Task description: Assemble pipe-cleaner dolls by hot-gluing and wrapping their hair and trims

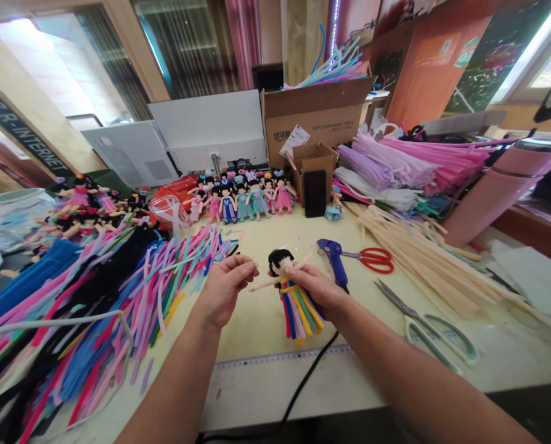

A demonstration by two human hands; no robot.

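1. The doll (298, 311), black-haired with a skirt of many-coloured strips, is held up above the counter (252, 342), between the two hands.
2. The right hand (320, 288) grasps the doll by its upper body, thumb at the front near the face. The left hand (224, 285), just beside the doll, has thumb and forefinger brought together; whether a tiny piece sits between them I cannot tell.
3. One wound arm (266, 284) sticks out from the doll toward the left hand.
4. To the right of the doll lie a blue glue gun (334, 262), red-handled scissors (376, 259) and, farther off, pale-handled scissors (398, 301). Beyond the doll stands a group of dressed dolls (243, 200); to its left spreads a pile of coloured stems (139, 290).
5. The step in hand appears to be detail work around the doll's head and arms, its skirt already on.
6. The next move probably calls for a steady right grip and a fine left pinch, without bending that arm.
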